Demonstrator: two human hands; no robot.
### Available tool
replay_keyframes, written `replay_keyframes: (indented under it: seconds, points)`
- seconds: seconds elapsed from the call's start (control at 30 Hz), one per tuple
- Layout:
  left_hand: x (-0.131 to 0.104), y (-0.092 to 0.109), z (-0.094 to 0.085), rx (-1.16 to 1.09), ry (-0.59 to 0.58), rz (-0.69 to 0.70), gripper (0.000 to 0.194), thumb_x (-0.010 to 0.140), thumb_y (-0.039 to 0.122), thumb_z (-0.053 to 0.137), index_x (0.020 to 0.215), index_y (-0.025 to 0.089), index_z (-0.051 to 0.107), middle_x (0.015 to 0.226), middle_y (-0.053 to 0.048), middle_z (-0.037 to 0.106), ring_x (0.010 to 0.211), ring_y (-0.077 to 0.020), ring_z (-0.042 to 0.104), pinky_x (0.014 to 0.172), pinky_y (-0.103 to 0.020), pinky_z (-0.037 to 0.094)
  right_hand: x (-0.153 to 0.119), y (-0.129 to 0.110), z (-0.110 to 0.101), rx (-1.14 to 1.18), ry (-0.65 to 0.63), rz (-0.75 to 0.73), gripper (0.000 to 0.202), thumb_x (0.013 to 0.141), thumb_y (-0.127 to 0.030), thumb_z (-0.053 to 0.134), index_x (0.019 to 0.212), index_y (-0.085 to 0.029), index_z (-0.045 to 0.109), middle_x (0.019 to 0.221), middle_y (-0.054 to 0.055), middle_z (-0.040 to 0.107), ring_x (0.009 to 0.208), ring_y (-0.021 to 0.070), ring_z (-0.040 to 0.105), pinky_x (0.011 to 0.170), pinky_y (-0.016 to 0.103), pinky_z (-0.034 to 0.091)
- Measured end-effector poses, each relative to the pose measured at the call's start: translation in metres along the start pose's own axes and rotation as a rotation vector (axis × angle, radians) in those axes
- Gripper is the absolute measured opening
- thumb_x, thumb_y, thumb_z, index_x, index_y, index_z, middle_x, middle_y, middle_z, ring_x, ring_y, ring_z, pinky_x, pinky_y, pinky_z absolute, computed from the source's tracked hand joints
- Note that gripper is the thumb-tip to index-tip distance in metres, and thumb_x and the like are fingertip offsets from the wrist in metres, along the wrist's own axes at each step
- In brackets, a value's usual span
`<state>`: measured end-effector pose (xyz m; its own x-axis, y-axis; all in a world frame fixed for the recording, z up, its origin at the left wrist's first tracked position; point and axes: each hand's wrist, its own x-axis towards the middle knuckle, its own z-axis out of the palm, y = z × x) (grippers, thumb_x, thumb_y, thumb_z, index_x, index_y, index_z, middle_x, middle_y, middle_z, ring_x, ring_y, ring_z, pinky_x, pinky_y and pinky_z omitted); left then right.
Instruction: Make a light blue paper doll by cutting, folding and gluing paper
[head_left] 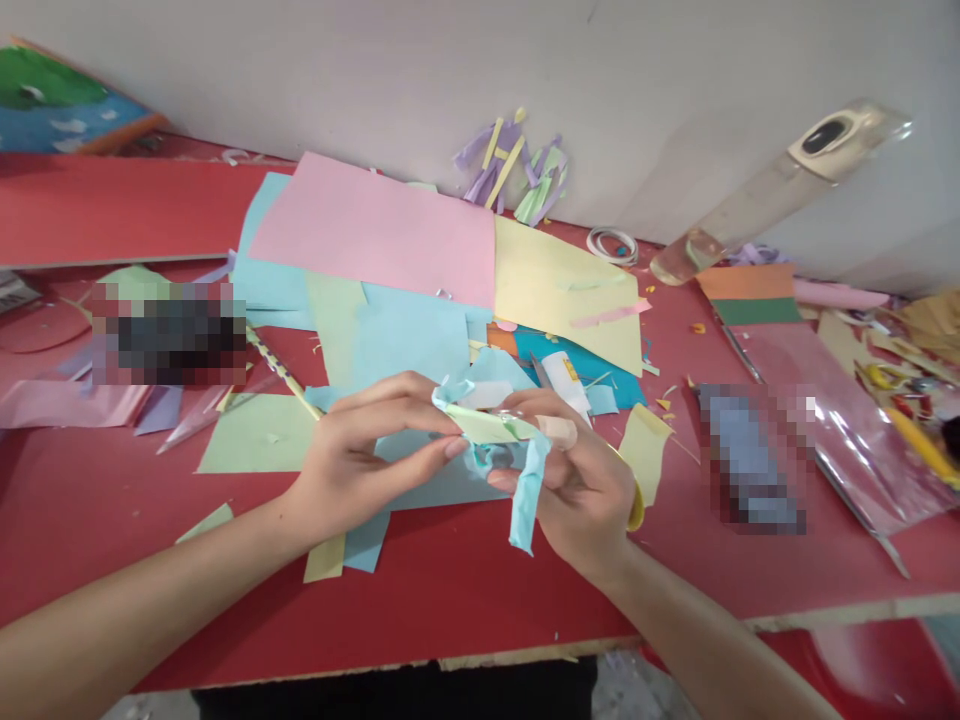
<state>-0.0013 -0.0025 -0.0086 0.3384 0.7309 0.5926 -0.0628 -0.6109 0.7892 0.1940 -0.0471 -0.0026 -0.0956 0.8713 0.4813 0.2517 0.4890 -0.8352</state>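
Note:
A small paper figure (491, 424) of folded light green and pale blue paper is held up between my hands over the table. My left hand (375, 445) pinches its left end between thumb and fingers. On the other side, my right hand (581, 490) grips the figure, and a twisted blue paper limb (529, 495) hangs down in front of the palm. A pale strip like a plaster wraps one right finger. Behind that hand a yellow curved edge (637, 505) shows; the rest of it is hidden. Blue paper sheets (412, 340) lie beneath.
Pink (382, 225) and yellow sheets (566, 290) lie toward the wall, where two paper figures (495, 160) lean. A clear bottle (772, 200) leans at the right. A glue bottle (564, 382), a pencil (285, 370), a pink plastic pouch (847, 420) and paper scraps are spread about. Two items are blurred out.

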Motion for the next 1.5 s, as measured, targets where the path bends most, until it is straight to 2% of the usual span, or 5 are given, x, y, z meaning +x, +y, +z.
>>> replay_keyframes:
  seconds: [0.47,0.63,0.83,1.1,1.5]
  points:
    - [-0.0001,0.0022,0.0015,0.003,-0.031,-0.01,0.018,0.083,0.009,0.07,0.093,0.023,0.073,0.086,-0.004,0.072,0.086,-0.0191,0.069,0.073,-0.031,0.057,0.0008,-0.0001,0.0055,-0.015,0.05,-0.073,0.027,0.081,-0.01,0.064,0.099,-0.031,0.063,0.087,0.002,0.065,0.082,0.0228,0.066,0.074,0.041,0.057]
    - [-0.0008,0.0017,0.0016,-0.008,-0.031,-0.019,0.019,0.083,0.009,0.07,0.094,0.024,0.073,0.086,-0.004,0.071,0.088,-0.0198,0.069,0.073,-0.031,0.057,0.0006,0.001,0.0045,-0.023,0.041,-0.097,0.03,0.08,-0.008,0.063,0.1,-0.03,0.063,0.089,0.002,0.065,0.084,0.0235,0.065,0.074,0.042,0.057]
    - [-0.0018,0.0003,0.0013,-0.022,-0.03,-0.025,0.024,0.081,0.004,0.07,0.095,0.023,0.072,0.087,-0.003,0.07,0.088,-0.018,0.067,0.074,-0.03,0.056,-0.0006,0.0011,0.0042,-0.032,0.0,-0.066,0.039,0.073,-0.009,0.074,0.104,-0.03,0.062,0.093,0.002,0.063,0.091,0.0236,0.064,0.075,0.038,0.055]
    - [-0.0012,0.0008,0.0034,-0.01,-0.031,-0.024,0.022,0.082,0.006,0.07,0.095,0.023,0.073,0.087,-0.003,0.071,0.087,-0.0177,0.068,0.075,-0.03,0.056,0.0012,-0.0004,0.0062,-0.03,0.027,-0.096,0.037,0.075,-0.003,0.068,0.101,-0.029,0.061,0.091,0.001,0.062,0.086,0.0212,0.063,0.078,0.04,0.054]
    - [-0.0021,-0.0008,0.0029,0.004,-0.043,-0.039,0.019,0.083,0.008,0.07,0.094,0.023,0.073,0.088,-0.002,0.071,0.085,-0.0166,0.067,0.075,-0.029,0.056,0.0012,0.0003,0.0073,0.099,0.033,0.031,0.028,0.078,-0.002,0.069,0.091,-0.027,0.065,0.087,0.0,0.062,0.086,0.0178,0.062,0.08,0.034,0.052]
